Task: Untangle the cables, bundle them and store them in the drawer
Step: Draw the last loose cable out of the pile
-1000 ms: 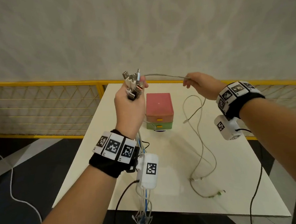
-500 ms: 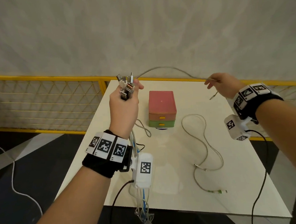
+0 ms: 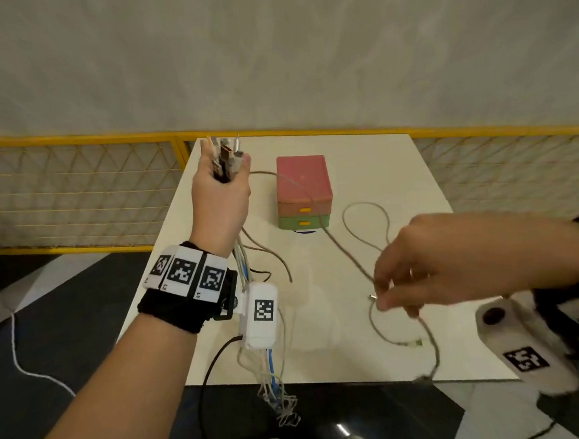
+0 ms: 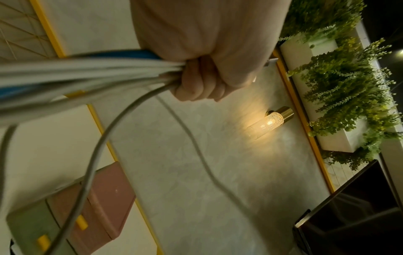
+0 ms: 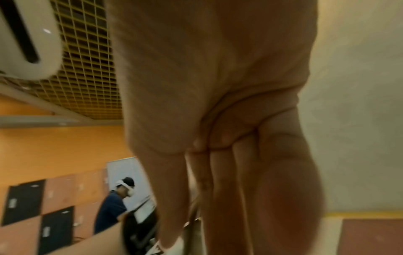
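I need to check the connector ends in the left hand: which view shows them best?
Head view: the plugs stick up from the left hand. The left wrist view shows only cable strands leaving the fist; the right wrist view shows none.

Right hand [image 3: 462,262] blurred, wrist cut off

The drawer unit [image 3: 302,184] was pink over green with yellow handles; one blue cable [image 3: 272,364] hung among grey cables [image 3: 352,259]; the table [image 3: 363,166] was cream.

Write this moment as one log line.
left hand: grips cable bundle | right hand: pinches grey cable | drawers: closed
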{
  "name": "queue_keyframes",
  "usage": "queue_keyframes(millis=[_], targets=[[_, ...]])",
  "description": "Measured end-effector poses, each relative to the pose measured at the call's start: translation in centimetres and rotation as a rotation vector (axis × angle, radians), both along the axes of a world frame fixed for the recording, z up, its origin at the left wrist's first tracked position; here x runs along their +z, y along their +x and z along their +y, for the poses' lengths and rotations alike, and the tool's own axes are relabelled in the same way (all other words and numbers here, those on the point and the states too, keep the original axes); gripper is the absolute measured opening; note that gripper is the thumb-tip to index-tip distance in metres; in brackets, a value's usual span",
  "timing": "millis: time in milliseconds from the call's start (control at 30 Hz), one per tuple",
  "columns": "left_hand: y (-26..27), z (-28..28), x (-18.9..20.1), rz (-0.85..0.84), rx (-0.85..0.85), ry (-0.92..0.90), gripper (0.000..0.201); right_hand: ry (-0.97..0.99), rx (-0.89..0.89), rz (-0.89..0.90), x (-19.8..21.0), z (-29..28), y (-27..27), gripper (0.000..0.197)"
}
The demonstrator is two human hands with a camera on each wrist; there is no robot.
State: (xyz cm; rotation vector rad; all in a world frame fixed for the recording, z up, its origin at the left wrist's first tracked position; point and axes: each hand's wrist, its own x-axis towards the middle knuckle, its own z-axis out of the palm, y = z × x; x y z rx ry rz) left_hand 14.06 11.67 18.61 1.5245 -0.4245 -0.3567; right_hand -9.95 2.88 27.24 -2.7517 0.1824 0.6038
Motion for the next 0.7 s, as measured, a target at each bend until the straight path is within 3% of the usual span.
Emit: queue_keyframes(millis=[100,233,300,433,567,700], targets=[[-1.1,0.6,0.9,-0.041,-0.099,-0.022,0.016,0.055,0.016,0.057,-0.2,1.5,-0.4,0.047],[-3.3,1.6,2.3,-0.101,-0.41,-0.038,0.044,-0.115,-0.058,-0.298,-1.3,0.8,1.1,0.043],[-4.5,1.9,3.1,-0.176,-0.491,-0.033,0.053,-0.133,-0.115,-0.379,-2.6,0.6,2.1,0.04],[-6.4,2.5,4.3,-0.369,-0.6,0.079,0.057,0.123,-0.119,-0.396,-5.4,1.5,4.7,0.053],[-6.8,2.6,4.9,-0.404,-0.682,0.141,0.057,0.452,-0.197,-0.503,-6.7,3.3,6.3,0.035],[-7.1,3.1,5.2,-0.375,-0.583,0.144,0.066,0.77,-0.283,-0.565,-8.1,4.8,6.5,0.022]])
